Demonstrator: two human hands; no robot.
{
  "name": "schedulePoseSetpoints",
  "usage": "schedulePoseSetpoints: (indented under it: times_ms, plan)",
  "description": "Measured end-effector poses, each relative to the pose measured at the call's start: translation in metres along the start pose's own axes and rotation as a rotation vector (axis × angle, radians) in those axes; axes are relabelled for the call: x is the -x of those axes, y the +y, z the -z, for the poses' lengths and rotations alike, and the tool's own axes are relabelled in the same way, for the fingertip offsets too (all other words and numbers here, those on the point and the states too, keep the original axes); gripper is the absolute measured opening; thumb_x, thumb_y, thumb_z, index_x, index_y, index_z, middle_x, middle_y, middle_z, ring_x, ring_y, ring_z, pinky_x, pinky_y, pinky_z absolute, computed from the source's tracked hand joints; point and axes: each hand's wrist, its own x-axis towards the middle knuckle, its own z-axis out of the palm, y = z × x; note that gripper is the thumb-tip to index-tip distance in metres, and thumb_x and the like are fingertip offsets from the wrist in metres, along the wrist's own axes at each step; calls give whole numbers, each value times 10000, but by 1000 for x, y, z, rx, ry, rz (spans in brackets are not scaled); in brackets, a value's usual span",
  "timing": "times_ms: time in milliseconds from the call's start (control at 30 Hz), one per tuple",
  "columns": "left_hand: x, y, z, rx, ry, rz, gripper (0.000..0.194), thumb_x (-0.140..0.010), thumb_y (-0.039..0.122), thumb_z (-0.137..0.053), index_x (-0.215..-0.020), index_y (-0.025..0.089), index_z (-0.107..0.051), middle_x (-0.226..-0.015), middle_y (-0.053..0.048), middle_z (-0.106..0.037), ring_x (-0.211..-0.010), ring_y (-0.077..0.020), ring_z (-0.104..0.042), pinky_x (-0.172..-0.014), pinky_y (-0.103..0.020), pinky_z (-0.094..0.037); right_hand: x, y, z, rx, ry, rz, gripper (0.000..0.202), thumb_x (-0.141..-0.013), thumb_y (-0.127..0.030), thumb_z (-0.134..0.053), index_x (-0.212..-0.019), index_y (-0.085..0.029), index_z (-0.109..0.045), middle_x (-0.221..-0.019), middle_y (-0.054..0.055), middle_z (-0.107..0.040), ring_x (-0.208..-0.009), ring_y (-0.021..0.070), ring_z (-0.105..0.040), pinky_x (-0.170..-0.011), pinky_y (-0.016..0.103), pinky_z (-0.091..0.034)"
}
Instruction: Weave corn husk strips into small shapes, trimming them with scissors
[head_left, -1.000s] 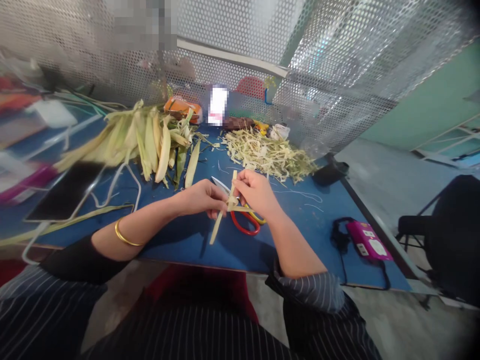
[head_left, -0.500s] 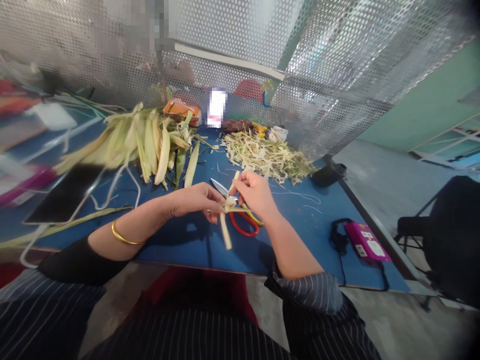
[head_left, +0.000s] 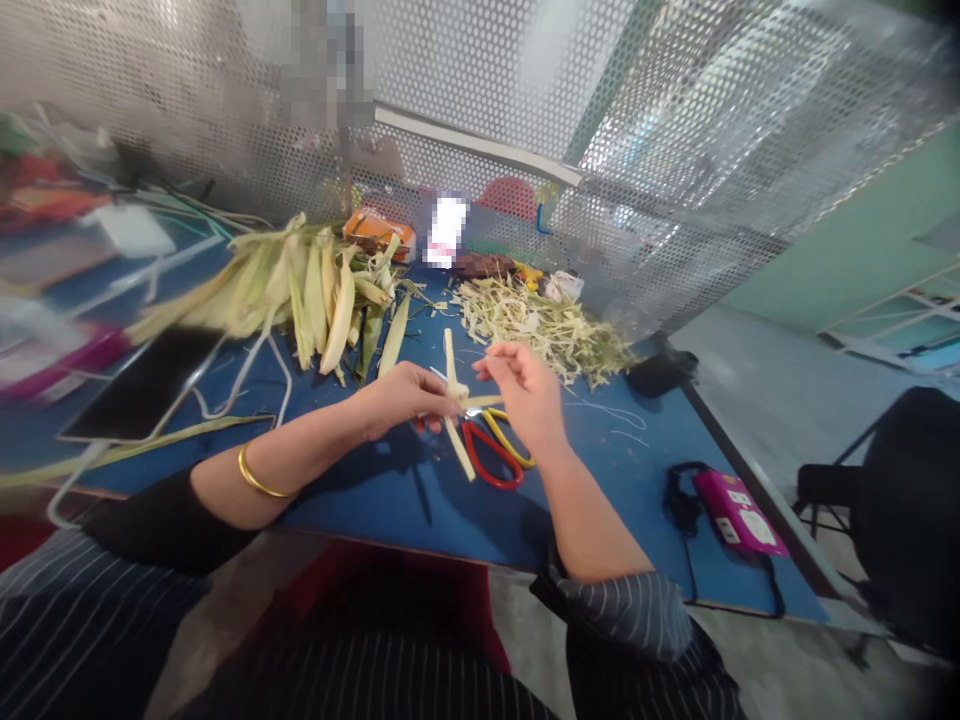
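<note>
My left hand [head_left: 416, 393] pinches a small knotted or folded piece made of pale corn husk strips [head_left: 460, 455]. One strip end points up from the fingers, another hangs down, and a third reaches right towards my other hand. My right hand [head_left: 521, 385] hovers just right of the piece, thumb and fingers apart, with nothing plainly held. Under the hands lies a pair of scissors [head_left: 491, 455] with red and yellow handles; its blades are partly covered by the left hand and the husk.
Whole corn husks [head_left: 322, 300] lie in a bundle at the back left, and shredded husk [head_left: 536, 325] is heaped at the back right. A phone [head_left: 142, 385] on a white stand is at left, a purple box [head_left: 739, 512] at right. Perforated metal [head_left: 480, 90] rises behind the table.
My right hand has let go of the upper husk strip and moved slightly right, its fingers opening. That strip now stands up freely while my left hand keeps its pinch.
</note>
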Motion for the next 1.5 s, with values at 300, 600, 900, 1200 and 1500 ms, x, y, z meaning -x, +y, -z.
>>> schedulePoseSetpoints:
  times_ms: [300,600,900,1200,1500]
  plan:
    - [-6,-6,0,165,102,-1,126,-632,263,-750,-647,145,-706,-573,-44,-643,-500,-102,-585,-518,-225,-478,-1,18,-10,-209,-31,-312,230,-749,-404,-630,-752,-185,-559,-560,-34,-560,-477,102,-516,-526,248,-442]
    - [-7,-4,-2,367,292,-2,118,-636,219,-755,-655,115,-703,-622,-59,-666,-569,-113,-624,-587,-239,-493,15,5,-6,449,351,311,204,-826,-349,-571,-957,-214,-649,-989,98,-659,-980,226,-585,-945,396,-393]
    - [-8,-8,-9,430,375,-152,188,-617,269,-776,-638,112,-674,-553,-9,-603,-491,-81,-514,-453,-204,-387,28,8,-58,112,-116,-150,279,-822,-462,-547,-812,-209,-663,-697,26,-669,-572,170,-614,-572,294,-479]
    - [-10,-10,-12,467,406,-141,198,-603,263,-775,-663,105,-671,-574,-11,-609,-497,-91,-521,-442,-217,-396,23,19,-66,-269,-13,-352,298,-709,-445,-648,-803,-163,-644,-691,14,-630,-572,128,-561,-573,262,-489]
    - [-10,-6,-7,501,384,-121,227,-603,275,-795,-647,104,-653,-552,3,-593,-499,-78,-533,-483,-204,-436,27,14,-64,-317,-125,-300,195,-723,-347,-637,-625,-181,-609,-595,-16,-581,-577,122,-535,-617,256,-456]
